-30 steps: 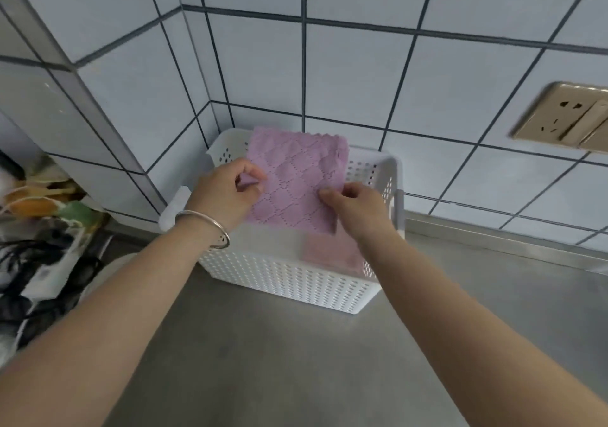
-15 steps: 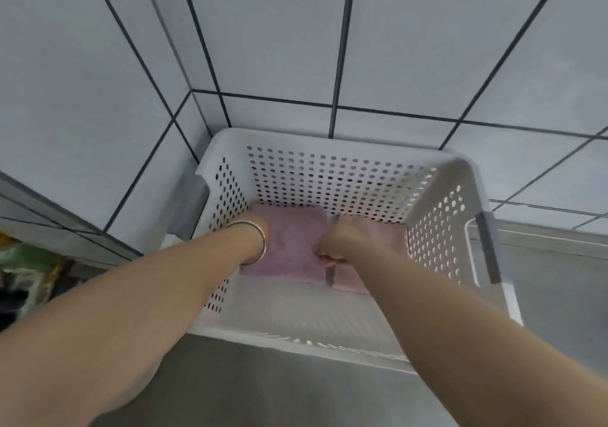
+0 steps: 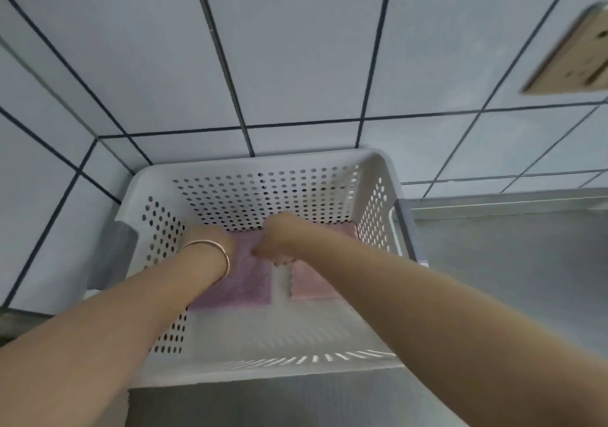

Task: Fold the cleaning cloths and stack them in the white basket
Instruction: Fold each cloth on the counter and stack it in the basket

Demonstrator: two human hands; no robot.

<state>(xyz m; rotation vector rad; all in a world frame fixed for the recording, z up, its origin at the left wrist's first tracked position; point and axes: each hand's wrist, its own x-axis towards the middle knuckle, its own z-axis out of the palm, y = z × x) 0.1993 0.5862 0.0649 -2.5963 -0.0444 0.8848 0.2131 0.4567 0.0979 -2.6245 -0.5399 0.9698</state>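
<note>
Glossy tiled wall behind perforated white plastic basket, folded purple cloth inside

I am not seeing any readable text, label, brand or number on anything in my view.

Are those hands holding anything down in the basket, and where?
Both hands, left and right, are on the purple cloth at its far edge; whether they grip it cannot be told.
</note>
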